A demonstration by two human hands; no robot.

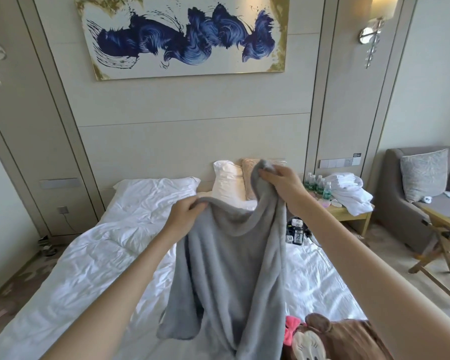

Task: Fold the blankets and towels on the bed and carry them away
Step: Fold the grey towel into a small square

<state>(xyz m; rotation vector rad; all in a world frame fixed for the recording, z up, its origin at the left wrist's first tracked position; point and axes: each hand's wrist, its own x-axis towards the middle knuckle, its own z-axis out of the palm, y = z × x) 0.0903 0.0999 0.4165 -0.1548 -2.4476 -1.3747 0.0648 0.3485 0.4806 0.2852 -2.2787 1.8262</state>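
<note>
A grey fleece blanket (231, 268) hangs in the air above the bed (89, 268), held up by both hands. My left hand (186, 213) grips its top edge at the left. Higher up, my right hand (281, 181) pinches another part of the top edge. The cloth sags between the two hands and drapes down toward the foot of the bed. A brown blanket with a cartoon mouse face and pink bow (330, 339) lies at the bottom right on the bed.
White pillows (227, 181) and a beige cushion (248, 178) lean at the headboard. A black device (296, 231) lies on the bed's right side. The nightstand (353, 216) holds water bottles (318, 185) and white towels (348, 190). A grey armchair (421, 193) and wooden table (447, 222) stand right.
</note>
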